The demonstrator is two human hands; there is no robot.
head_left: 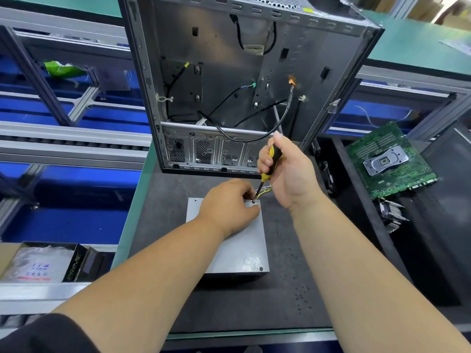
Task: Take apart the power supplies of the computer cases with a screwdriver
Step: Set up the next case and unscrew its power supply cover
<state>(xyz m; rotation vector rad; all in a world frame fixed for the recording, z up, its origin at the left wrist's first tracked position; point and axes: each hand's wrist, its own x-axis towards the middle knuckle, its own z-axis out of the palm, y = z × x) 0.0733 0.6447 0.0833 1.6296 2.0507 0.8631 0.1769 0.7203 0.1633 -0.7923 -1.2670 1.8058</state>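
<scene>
The power supply, a grey metal box, lies flat on the dark mat on the tabletop, just in front of the open computer case. The left hand rests on the box's far end with its fingers curled by the screw spot; I cannot tell if its grip holds anything. The right hand has a tight grip on a yellow and black screwdriver, whose tip touches the box's top far corner. A green circuit board lies to the right.

A dark mat carries the power supply and computer case.
</scene>
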